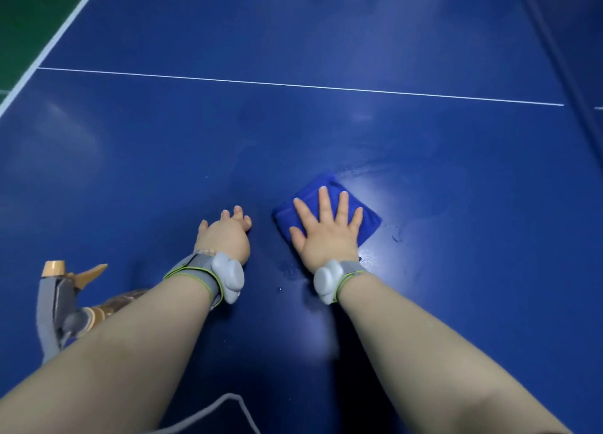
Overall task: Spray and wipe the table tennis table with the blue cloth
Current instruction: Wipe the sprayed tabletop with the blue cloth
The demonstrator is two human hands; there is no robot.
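Lower left of frame: spray bottle (pixel 62 303) beside left forearm, ungripped. Centre: left hand (pixel 225 234) relaxed, fingertips braced on table (pixel 293 133), holding nothing. Just right: right hand (pixel 326 228) flat, fingers straight, pressing folded blue cloth (pixel 370 221). Droplets (pixel 394 236) beside cloth: keep even palm pressure, overlap strokes toward white line (pixel 293 86).

Your one view comes from the camera worn on your head. It faces forward and down, wide-angled, across the blue tabletop (pixel 326 140). It sits close: your forearms (pixel 130 352) fill the bottom of the frame, rising from its lower edge, and the left grip (pixel 225 234) and right grip (pixel 326 234) lie near the centre. Farther off, a white line (pixel 293 86) crosses the tabletop, and green floor (pixel 29 19) shows in the top left corner.
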